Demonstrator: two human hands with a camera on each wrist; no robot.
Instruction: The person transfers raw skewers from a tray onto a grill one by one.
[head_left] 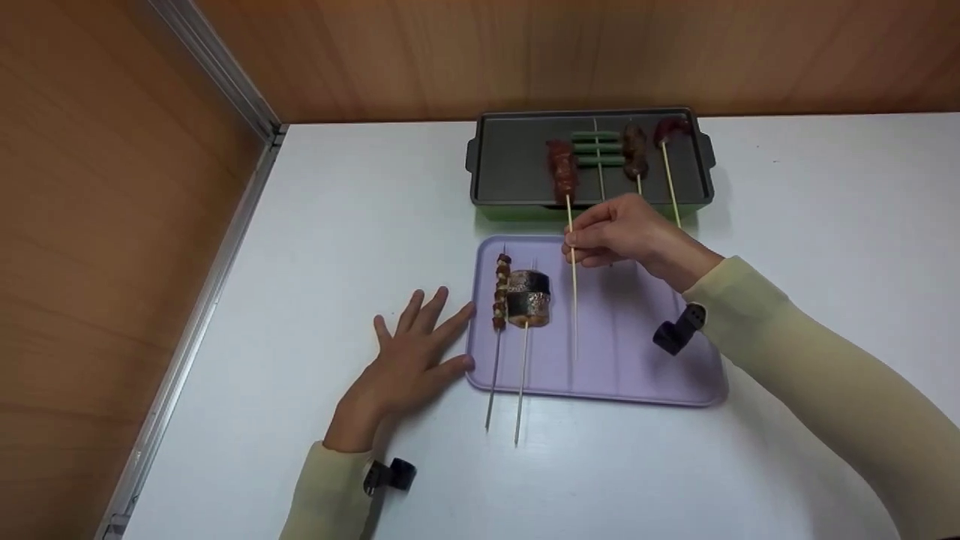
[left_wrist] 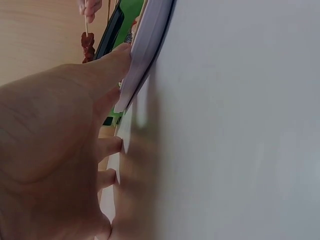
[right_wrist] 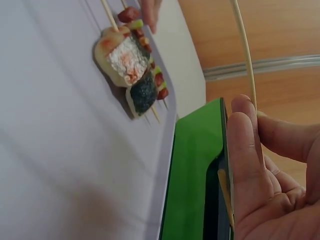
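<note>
My right hand (head_left: 630, 232) pinches the bare wooden stick of a red meat skewer (head_left: 563, 171) between thumb and fingers. The meat end overlaps the grill pan (head_left: 510, 161) in the head view, while the stick's lower end hangs over the lilac tray (head_left: 667, 379). Fingers spread, my left hand (head_left: 412, 364) rests beside the tray, thumb and forefinger touching its left edge. On the tray's left side lie a thin skewer of small red and pale pieces (head_left: 501, 292) and a skewer of dark-skinned chunks (head_left: 529, 300), their sticks jutting past the front edge.
On the pan also lie a green bean-like skewer (head_left: 598, 148), a brown meat skewer (head_left: 634, 150) and a dark red curled skewer (head_left: 670, 131). The pan sits on a green base (head_left: 517, 214). Wooden panels (head_left: 525, 52) bound the white table (head_left: 337, 195) at back and left.
</note>
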